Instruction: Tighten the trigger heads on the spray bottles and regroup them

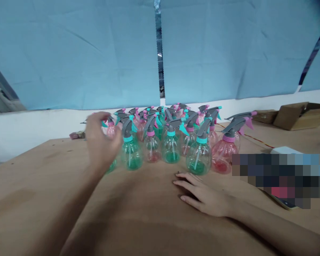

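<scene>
Several clear spray bottles stand upright in a cluster on the wooden table [138, 206]. Some are green with turquoise collars, like the green spray bottle [172, 149]; others are pink with pink collars, like the pink spray bottle [224, 156]. My left hand [102, 142] is raised at the cluster's left end, slightly blurred, its thumb and fingers curved apart. It partly hides a green bottle [111, 166] and a pink bottle [111, 129] farther back. Palm down, my right hand [202, 195] lies on the table in front of the bottles, fingers spread and holding nothing.
Cardboard boxes [301, 115] sit at the back right. A phone-like device [289, 203], partly covered by a pixelated patch, lies at the right near a white box [285, 151]. A thin wire [256, 139] runs behind. Blue sheeting [96, 53] covers the wall.
</scene>
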Action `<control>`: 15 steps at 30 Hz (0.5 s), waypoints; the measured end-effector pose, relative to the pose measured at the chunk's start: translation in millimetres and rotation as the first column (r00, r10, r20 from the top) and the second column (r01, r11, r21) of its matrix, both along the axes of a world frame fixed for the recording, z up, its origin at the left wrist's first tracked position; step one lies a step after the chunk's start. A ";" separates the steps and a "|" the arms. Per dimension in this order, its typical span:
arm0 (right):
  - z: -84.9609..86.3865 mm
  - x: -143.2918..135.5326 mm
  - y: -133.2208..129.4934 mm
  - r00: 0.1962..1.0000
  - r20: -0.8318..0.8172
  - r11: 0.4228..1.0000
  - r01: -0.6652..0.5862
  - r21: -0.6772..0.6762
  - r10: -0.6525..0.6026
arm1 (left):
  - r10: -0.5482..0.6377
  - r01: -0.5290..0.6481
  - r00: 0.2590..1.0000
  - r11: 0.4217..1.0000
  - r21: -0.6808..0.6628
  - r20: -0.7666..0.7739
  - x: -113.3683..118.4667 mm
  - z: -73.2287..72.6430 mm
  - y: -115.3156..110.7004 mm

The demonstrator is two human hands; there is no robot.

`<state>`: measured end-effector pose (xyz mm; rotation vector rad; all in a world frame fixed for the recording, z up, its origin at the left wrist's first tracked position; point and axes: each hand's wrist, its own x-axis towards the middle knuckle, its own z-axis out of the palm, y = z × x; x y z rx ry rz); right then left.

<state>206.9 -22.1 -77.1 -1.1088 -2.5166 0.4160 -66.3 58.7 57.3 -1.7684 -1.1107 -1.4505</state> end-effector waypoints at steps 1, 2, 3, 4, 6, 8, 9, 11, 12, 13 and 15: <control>-0.4 0.1 0.1 1.000 -0.002 1.000 0.000 0.000 0.000 | 0.034 -0.035 0.998 0.999 0.008 0.060 -13.5 4.7 7.4; -1.0 0.1 0.4 1.000 -0.004 1.000 -0.001 0.000 0.001 | 0.065 -0.068 0.991 0.997 0.025 0.116 -25.9 6.5 14.2; -1.7 0.2 0.7 1.000 -0.006 1.000 -0.001 0.001 0.001 | 0.078 -0.084 0.983 0.996 0.031 0.168 -36.8 5.6 20.4; -2.4 0.2 1.1 1.000 -0.010 1.000 -0.002 0.003 0.002 | 0.086 -0.093 0.969 0.995 0.023 0.231 -45.9 2.4 25.9; -3.4 0.3 1.6 1.000 -0.017 1.000 -0.005 0.006 0.006 | 0.072 -0.075 0.934 0.997 -0.006 0.350 -58.3 -8.9 34.7; -3.4 0.6 1.7 1.000 -0.018 1.000 -0.010 0.007 0.010 | 0.043 -0.020 0.903 0.998 -0.058 0.428 -64.4 -22.2 40.0; -3.1 0.7 1.6 1.000 -0.017 1.000 -0.011 0.007 0.012 | 0.030 0.018 0.890 0.995 -0.101 0.454 -66.0 -28.1 41.2; -2.3 1.1 1.3 1.000 -0.008 1.000 -0.011 0.005 0.011 | 0.032 0.081 0.866 0.976 -0.204 0.498 -68.0 -36.3 41.5; -1.9 1.3 1.2 1.000 -0.004 1.000 -0.009 0.004 0.009 | 0.045 0.103 0.856 0.961 -0.255 0.515 -69.0 -38.2 41.0; -1.6 1.4 1.2 1.000 -0.003 1.000 -0.008 0.003 0.008 | 0.064 0.114 0.846 0.948 -0.297 0.529 -70.3 -38.7 40.4; -1.1 1.6 1.1 1.000 -0.007 1.000 -0.008 0.003 0.008 | 0.097 0.123 0.837 0.925 -0.358 0.539 -73.8 -36.5 40.3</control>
